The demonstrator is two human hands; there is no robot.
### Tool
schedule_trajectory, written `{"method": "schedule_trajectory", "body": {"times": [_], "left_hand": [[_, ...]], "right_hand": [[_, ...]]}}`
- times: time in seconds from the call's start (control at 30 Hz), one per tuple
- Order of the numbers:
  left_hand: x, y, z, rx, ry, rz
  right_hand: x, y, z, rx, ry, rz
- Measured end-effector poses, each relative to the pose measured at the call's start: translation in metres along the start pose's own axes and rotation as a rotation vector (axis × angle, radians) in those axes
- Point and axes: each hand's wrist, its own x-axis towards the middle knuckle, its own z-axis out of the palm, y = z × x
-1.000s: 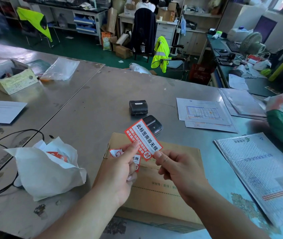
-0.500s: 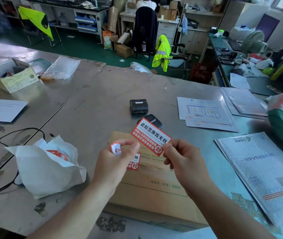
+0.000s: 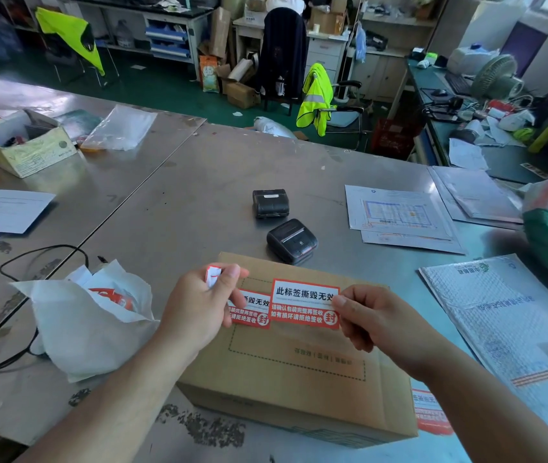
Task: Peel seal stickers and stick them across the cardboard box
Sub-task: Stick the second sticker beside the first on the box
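A brown cardboard box [image 3: 299,379] lies flat on the steel table in front of me. My right hand [image 3: 376,322] pinches the right edge of a red and white seal sticker [image 3: 302,305], held level just above the box top. My left hand [image 3: 199,309] grips a strip of stickers on their backing [image 3: 252,310], its curled end poking up above my fingers. The two stickers sit side by side, left one partly hidden by my hand. Another red sticker [image 3: 429,412] shows at the box's right end.
Two black portable printers [image 3: 292,240] [image 3: 271,202] stand just beyond the box. A crumpled white bag [image 3: 85,315] and a black cable [image 3: 15,269] lie at the left, a padded mailer [image 3: 506,329] and papers [image 3: 399,215] at the right. A small carton [image 3: 22,145] sits far left.
My right hand has brought the peeled sticker down from a raised, tilted position to level above the box top. My left hand with the backing strip shifted slightly lower and left.
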Motion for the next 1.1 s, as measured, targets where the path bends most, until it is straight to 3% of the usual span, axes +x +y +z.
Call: {"method": "schedule_trajectory", "body": {"times": [0.27, 0.47, 0.83, 1.1], "left_hand": [[-0.002, 0.014, 0.007, 0.242, -0.189, -0.134], [0.003, 0.018, 0.013, 0.167, -0.302, -0.144], [0.021, 0.037, 0.02, 0.236, -0.276, -0.084], [0.019, 0.028, 0.025, 0.572, -0.275, -0.012]], "right_hand": [[0.001, 0.003, -0.002, 0.022, -0.012, 0.014], [0.002, 0.003, -0.003, 0.015, 0.005, 0.016], [0.013, -0.015, -0.002, -0.031, 0.121, 0.116], [0.016, -0.007, 0.003, -0.341, 0.144, 0.197]]}}
